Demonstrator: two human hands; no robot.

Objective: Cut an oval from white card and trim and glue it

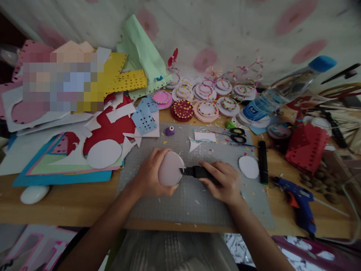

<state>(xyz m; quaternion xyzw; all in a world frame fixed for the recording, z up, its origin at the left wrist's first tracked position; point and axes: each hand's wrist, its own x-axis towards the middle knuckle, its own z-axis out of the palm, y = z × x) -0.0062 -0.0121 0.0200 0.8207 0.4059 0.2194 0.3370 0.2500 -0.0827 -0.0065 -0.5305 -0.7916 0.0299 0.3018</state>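
My left hand [156, 175] wraps around a pale round disc [169, 169], holding it tilted above the grey cutting mat [166, 207]. In my right hand [221, 180] is a black utility knife [204, 174], its blade pointing left and meeting the disc's right edge. Just beyond the hands lie a white paper strip [205, 136] and a curved white offcut [194, 144]. A white round cutout [248, 167] rests on the mat to the right of my right hand.
Scissors [237, 135], a purple punch [169, 130] and a black marker [263, 162] lie around the mat. Rightward are a blue glue gun [300, 205] and a leaning water bottle [282, 92]. Decorated little hats [182, 110] line the back. Coloured sheets [67, 177] pile up leftward.
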